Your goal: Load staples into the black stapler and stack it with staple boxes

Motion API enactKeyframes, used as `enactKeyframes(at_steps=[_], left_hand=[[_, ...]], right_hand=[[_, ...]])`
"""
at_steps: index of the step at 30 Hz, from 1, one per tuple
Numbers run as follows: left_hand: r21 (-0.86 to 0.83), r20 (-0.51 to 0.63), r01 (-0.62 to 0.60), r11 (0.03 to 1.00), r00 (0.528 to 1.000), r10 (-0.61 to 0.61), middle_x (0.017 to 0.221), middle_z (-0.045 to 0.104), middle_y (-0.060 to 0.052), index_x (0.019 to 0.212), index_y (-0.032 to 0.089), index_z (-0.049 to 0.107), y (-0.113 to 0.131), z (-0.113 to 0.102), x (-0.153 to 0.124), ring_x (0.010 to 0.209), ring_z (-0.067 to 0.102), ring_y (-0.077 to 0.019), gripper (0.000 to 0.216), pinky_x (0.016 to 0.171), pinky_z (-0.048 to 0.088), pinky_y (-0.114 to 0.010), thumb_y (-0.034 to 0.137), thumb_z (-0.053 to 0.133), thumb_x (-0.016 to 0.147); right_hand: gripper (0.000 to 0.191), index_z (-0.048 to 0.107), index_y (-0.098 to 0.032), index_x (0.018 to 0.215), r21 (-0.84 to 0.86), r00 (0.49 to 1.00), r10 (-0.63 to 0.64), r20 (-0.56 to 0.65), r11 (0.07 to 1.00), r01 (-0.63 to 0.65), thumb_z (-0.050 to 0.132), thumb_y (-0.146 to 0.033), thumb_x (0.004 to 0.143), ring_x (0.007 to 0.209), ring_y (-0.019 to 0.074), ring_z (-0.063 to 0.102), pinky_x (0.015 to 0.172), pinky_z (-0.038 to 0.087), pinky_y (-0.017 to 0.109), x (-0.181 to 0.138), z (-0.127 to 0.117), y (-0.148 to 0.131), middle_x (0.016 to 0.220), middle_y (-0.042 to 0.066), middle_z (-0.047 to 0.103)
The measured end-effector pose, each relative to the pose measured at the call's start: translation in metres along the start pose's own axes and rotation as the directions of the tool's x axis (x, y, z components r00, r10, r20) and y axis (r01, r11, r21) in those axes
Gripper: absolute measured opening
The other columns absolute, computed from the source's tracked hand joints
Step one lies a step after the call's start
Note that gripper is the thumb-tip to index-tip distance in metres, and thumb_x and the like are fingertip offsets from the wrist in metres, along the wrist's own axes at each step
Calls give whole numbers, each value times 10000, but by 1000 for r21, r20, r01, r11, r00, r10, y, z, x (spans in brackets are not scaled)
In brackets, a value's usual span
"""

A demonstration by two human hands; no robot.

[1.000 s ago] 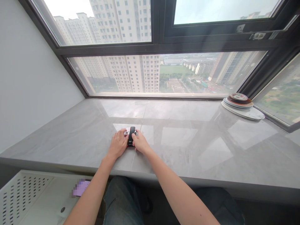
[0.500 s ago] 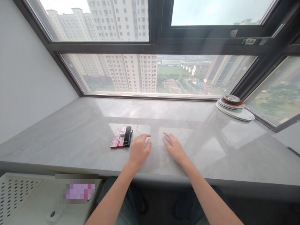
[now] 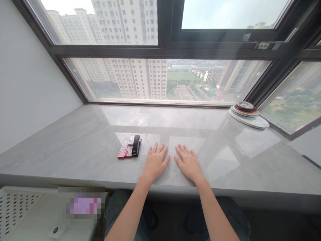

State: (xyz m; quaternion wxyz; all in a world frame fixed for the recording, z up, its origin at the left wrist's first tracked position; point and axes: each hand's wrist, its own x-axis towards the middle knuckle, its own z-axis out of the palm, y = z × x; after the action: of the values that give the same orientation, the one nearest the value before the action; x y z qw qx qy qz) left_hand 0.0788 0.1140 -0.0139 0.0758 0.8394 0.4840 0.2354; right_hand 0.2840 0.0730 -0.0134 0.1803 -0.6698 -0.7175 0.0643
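My left hand [image 3: 155,161] and my right hand [image 3: 189,163] lie flat, palms down, fingers spread, side by side on the grey stone sill [image 3: 75,150]. Neither holds anything. A black stapler [image 3: 136,146] lies just left of my left hand, apart from it. It rests against red and white staple boxes [image 3: 124,150] on its left side.
A stack of round plates [image 3: 247,113] sits at the far right of the sill near the window corner. A white perforated bin [image 3: 27,214] stands below the sill at lower left. A large window runs along the back of the sill.
Both hands let go of the stapler and moved right. They now rest flat and spread on the sill, and the stapler and boxes lie alone to their left.
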Motion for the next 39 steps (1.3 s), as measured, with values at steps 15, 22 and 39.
enactKeyframes(at_steps=[15, 22, 39], left_hand=[[186, 11, 84, 979, 996, -88, 1697, 298, 15, 1618, 324, 324, 19, -2, -10, 1596, 160, -297, 589, 1290, 129, -583, 527, 300, 1066], [235, 25, 94, 968, 994, -102, 1701, 285, 18, 1621, 325, 324, 22, -3, -8, 1597, 158, -294, 595, 1287, 153, -573, 534, 290, 1066], [213, 29, 87, 973, 995, -96, 1696, 300, 11, 1612, 309, 345, 21, -4, -8, 1594, 170, -292, 585, 1284, 169, -564, 518, 298, 1068]], right_hand=[[601, 254, -333, 1659, -127, 1000, -9, 23, 992, 12, 266, -480, 1077, 1600, 261, 125, 1279, 96, 530, -5, 4, -3, 1725, -23, 191], [600, 229, -348, 1664, -129, 1000, 3, 24, 992, 0, 247, -473, 1078, 1604, 264, 107, 1278, 93, 540, -8, 5, -3, 1727, -27, 175], [584, 263, -353, 1653, -100, 1000, 3, 13, 995, -2, 283, -479, 1083, 1602, 244, 115, 1276, 121, 520, -8, 2, -3, 1725, -38, 187]])
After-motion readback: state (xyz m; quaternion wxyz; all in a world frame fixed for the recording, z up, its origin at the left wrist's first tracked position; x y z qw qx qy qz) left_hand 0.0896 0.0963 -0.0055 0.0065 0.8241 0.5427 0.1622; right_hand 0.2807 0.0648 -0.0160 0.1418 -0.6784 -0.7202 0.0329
